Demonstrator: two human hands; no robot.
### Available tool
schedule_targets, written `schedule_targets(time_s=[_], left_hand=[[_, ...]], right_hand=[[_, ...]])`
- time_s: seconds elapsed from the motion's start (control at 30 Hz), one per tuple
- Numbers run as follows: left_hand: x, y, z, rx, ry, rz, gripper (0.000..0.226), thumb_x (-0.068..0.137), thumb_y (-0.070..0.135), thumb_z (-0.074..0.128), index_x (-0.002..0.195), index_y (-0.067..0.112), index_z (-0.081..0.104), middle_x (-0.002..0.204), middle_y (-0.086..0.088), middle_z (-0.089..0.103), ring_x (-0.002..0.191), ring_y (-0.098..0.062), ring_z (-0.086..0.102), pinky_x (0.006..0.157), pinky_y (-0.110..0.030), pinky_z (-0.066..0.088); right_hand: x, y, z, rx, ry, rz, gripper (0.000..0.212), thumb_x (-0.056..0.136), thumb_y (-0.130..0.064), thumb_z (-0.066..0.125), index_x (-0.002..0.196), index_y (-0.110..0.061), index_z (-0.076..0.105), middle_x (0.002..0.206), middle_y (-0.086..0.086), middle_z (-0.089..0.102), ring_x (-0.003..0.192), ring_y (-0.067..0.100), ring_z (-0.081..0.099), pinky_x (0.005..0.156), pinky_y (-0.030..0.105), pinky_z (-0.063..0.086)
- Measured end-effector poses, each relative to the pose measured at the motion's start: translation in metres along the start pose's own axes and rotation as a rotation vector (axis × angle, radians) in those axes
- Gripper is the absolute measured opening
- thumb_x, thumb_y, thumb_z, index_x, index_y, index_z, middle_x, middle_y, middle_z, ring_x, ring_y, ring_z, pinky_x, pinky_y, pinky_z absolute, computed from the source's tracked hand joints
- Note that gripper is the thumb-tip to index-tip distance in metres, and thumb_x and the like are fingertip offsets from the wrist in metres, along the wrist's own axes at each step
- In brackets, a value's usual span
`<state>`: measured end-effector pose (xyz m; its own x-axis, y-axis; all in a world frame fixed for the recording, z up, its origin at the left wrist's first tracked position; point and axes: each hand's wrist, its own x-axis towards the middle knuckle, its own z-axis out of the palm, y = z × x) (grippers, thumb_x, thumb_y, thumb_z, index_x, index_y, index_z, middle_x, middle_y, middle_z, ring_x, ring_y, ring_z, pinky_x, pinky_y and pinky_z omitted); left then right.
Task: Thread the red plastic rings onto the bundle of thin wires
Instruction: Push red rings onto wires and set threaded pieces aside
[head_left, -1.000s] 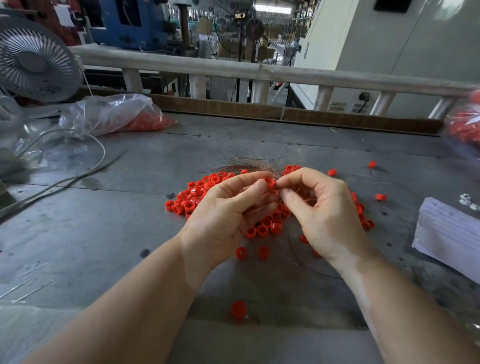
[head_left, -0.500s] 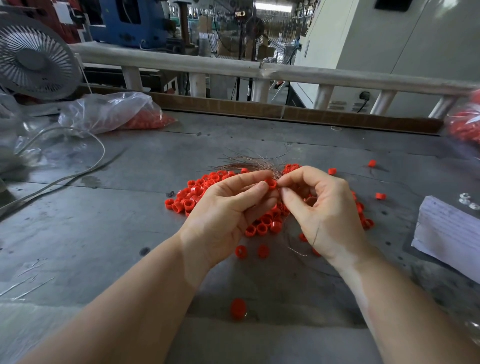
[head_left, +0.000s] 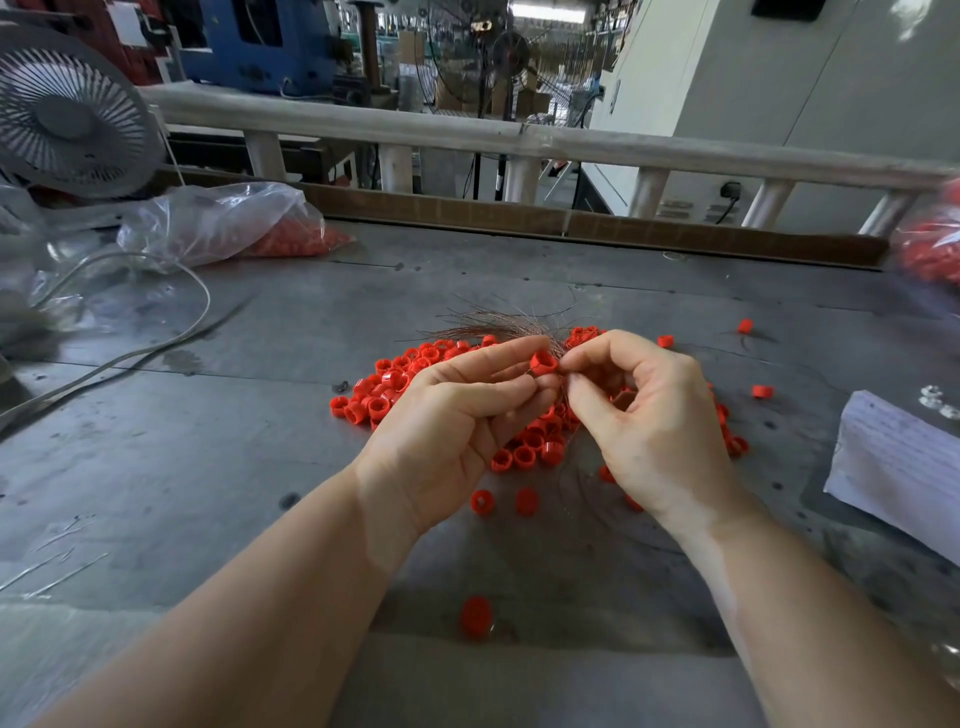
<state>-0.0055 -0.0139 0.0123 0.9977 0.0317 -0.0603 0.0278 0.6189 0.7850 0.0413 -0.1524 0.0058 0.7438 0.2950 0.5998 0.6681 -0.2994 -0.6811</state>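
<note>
A heap of small red plastic rings lies on the grey metal table. A bundle of thin brownish wires fans out just behind my hands. My left hand pinches one red ring between thumb and forefinger above the heap. My right hand meets it from the right, its thumb and forefinger pinching the wires right at the ring. Whether the wire tips are inside the ring is hidden by my fingers.
A clear plastic bag of red rings lies at the back left beside a grey fan and a white cable. Another bag of rings is at the right edge. White paper lies right. Loose rings are scattered about.
Both hands stayed over the heap. The ring in my left fingers has turned and shows more plainly, and my right fingertips have closed in on its right side.
</note>
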Motion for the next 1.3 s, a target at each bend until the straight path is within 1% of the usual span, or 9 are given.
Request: schedule_targets(time_s=[0.07,0.27,0.47,0.73,0.87,1.03,1.13,1.3], left_hand=[[-0.0004,0.0004,-0.0001,0.009,-0.007,0.001,0.033,0.063,-0.004,0.057,0.089,0.007,0.074,0.077,-0.012,0.072,0.072,-0.014,0.071,0.065,-0.017,0.056],[0.0002,0.0000,-0.0002,0.018,0.005,0.014,0.029,0.064,0.000,0.059,0.087,0.008,0.074,0.077,-0.011,0.072,0.072,-0.013,0.070,0.063,-0.016,0.055],[0.0008,-0.0009,-0.0008,0.000,0.007,0.029,0.027,0.064,-0.002,0.059,0.084,0.007,0.076,0.077,-0.008,0.072,0.071,-0.012,0.070,0.061,-0.017,0.055],[0.0002,-0.0001,-0.0003,-0.036,0.002,0.037,0.024,0.063,-0.003,0.059,0.077,0.007,0.076,0.075,-0.008,0.072,0.069,-0.013,0.070,0.060,-0.018,0.055],[-0.0001,0.0005,-0.0001,-0.056,0.003,0.028,0.023,0.063,-0.004,0.060,0.075,0.006,0.076,0.074,-0.008,0.071,0.068,-0.014,0.070,0.058,-0.018,0.055],[0.0001,0.0011,-0.0002,-0.087,-0.010,-0.006,0.024,0.063,-0.004,0.059,0.074,0.007,0.077,0.074,-0.009,0.072,0.069,-0.014,0.071,0.058,-0.017,0.055],[0.0002,0.0015,-0.0009,-0.097,-0.020,-0.012,0.023,0.062,-0.004,0.059,0.073,0.007,0.076,0.074,-0.008,0.072,0.068,-0.014,0.070,0.058,-0.017,0.055],[0.0002,0.0018,-0.0017,-0.096,-0.036,-0.014,0.023,0.062,-0.003,0.059,0.073,0.008,0.077,0.074,-0.008,0.071,0.069,-0.014,0.071,0.059,-0.018,0.055]], right_hand=[[0.0000,-0.0001,-0.0001,0.000,-0.003,0.001,0.021,0.083,-0.002,0.064,0.077,-0.022,0.064,0.059,-0.012,0.057,0.054,0.000,0.052,0.053,0.006,0.036],[-0.0001,-0.0011,-0.0001,-0.006,0.006,0.002,0.019,0.083,-0.001,0.064,0.077,-0.020,0.065,0.058,-0.013,0.055,0.054,0.000,0.052,0.053,0.006,0.036],[-0.0002,-0.0019,-0.0004,-0.009,0.003,-0.001,0.018,0.083,-0.003,0.064,0.078,-0.019,0.065,0.059,-0.015,0.055,0.054,-0.002,0.052,0.055,0.006,0.036],[0.0000,-0.0024,-0.0007,-0.040,-0.014,0.003,0.016,0.084,-0.006,0.064,0.080,-0.022,0.065,0.061,-0.015,0.056,0.055,0.004,0.051,0.055,0.009,0.038],[-0.0001,-0.0025,-0.0011,-0.036,-0.016,0.008,0.015,0.084,-0.006,0.065,0.081,-0.021,0.066,0.060,-0.016,0.055,0.054,0.003,0.051,0.055,0.008,0.036],[0.0003,-0.0032,-0.0012,-0.018,-0.034,0.017,0.014,0.084,-0.008,0.067,0.082,-0.022,0.067,0.066,-0.015,0.061,0.060,0.001,0.055,0.059,0.009,0.040],[0.0008,-0.0038,-0.0012,0.013,-0.046,0.027,0.018,0.083,-0.008,0.069,0.079,-0.025,0.066,0.071,-0.012,0.065,0.065,0.001,0.058,0.063,0.009,0.042],[0.0015,-0.0045,-0.0024,0.072,-0.032,0.055,0.020,0.083,-0.006,0.069,0.078,-0.025,0.065,0.073,-0.010,0.067,0.068,0.004,0.061,0.067,0.014,0.047]])
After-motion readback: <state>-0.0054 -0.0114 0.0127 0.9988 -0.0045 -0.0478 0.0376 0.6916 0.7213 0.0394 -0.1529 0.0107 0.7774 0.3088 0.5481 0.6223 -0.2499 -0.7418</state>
